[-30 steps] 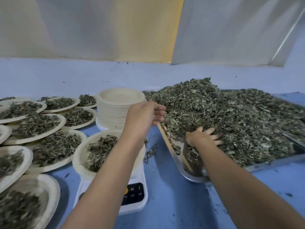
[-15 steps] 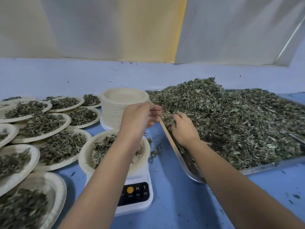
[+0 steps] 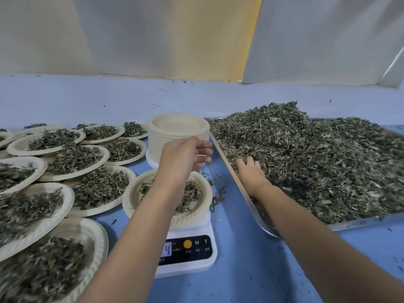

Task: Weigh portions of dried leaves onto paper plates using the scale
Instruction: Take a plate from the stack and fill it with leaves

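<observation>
Center-bottom of frame: white digital scale [image 3: 192,266] sits on the blue table [image 3: 244,278] with 1 paper plate [image 3: 131,199] on its platform. The plate carries a thin layer of dried leaves [image 3: 191,193], partly hidden by the left forearm [image 3: 140,226]. The display [image 3: 167,249] shows a "4"; any other digits are covered by the arm.

Left hand [image 3: 182,157] hovers above the far edge of that plate, in front of the stack of empty plates [image 3: 178,127]. Its fingers are loosely extended toward the right, edge-on to the camera, with nothing visible in them.

Right hand [image 3: 251,172] is right of center, palm down on the leaf pile [image 3: 317,162] just inside the left rim of the metal tray [image 3: 360,223]. Fingertips are buried in the leaves, so can't tell if it's gripping some or just resting.

The pile fills most of the tray across the right half of frame and is highest toward the back. Loose bits [image 3: 216,197] lie on the table between scale and tray.

Left side of frame: filled plates [image 3: 76,159] overlap each other, each with a leaf portion. Upper frame: pale wall panels [image 3: 153,40], with 1 yellow strip between them.
</observation>
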Action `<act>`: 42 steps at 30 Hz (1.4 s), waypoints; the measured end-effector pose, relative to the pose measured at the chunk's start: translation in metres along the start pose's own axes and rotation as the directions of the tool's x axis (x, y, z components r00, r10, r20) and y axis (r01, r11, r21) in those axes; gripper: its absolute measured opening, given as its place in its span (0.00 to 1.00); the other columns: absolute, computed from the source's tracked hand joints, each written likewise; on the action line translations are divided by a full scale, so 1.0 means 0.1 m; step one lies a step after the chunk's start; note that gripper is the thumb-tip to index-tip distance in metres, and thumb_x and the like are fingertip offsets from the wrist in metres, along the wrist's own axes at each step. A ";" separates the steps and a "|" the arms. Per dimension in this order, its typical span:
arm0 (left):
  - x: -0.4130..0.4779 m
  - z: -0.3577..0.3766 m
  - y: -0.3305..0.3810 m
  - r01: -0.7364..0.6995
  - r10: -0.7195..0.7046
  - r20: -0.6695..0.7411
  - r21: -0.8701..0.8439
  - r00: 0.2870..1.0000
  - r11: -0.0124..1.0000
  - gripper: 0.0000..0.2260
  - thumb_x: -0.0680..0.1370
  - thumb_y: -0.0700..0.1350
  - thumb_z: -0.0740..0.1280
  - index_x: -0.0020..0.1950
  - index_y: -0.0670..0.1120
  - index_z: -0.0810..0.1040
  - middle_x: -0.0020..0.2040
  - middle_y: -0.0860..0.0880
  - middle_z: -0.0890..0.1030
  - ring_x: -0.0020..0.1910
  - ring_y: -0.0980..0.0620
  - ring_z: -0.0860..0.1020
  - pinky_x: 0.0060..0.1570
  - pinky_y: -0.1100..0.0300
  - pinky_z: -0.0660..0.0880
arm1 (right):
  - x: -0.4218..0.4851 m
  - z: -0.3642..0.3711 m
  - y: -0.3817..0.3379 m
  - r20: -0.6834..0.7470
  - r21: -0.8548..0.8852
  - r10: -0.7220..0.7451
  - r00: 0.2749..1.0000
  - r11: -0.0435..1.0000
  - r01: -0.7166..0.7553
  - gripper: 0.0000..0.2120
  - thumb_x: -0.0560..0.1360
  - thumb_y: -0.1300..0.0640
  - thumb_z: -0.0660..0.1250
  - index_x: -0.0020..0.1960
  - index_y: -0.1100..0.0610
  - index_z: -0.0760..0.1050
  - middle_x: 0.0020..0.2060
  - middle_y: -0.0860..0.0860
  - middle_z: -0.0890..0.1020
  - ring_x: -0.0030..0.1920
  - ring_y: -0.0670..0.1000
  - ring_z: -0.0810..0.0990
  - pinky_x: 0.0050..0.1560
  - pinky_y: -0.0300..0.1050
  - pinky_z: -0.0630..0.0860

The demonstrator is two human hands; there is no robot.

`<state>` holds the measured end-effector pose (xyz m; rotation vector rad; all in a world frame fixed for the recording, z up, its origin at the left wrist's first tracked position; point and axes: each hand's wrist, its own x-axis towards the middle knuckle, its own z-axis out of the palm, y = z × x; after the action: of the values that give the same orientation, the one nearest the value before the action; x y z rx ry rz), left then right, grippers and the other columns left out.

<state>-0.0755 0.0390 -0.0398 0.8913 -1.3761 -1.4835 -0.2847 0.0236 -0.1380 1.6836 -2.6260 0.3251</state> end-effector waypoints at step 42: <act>0.22 -0.60 -0.03 0.180 -0.331 -0.080 -0.708 0.940 0.683 0.15 0.83 0.42 0.53 0.63 0.39 0.75 0.55 0.41 0.81 0.49 0.45 0.80 0.45 0.52 0.77 | -0.71 -0.60 -1.70 -0.409 0.651 -0.316 0.856 0.557 0.516 0.10 0.81 0.63 0.53 0.60 0.63 0.69 0.56 0.56 0.72 0.55 0.50 0.70 0.49 0.34 0.63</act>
<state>-0.0268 -0.0020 -0.0485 0.7206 -0.4508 -1.8745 -0.1078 0.0290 -0.0588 2.1864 -1.8686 1.6526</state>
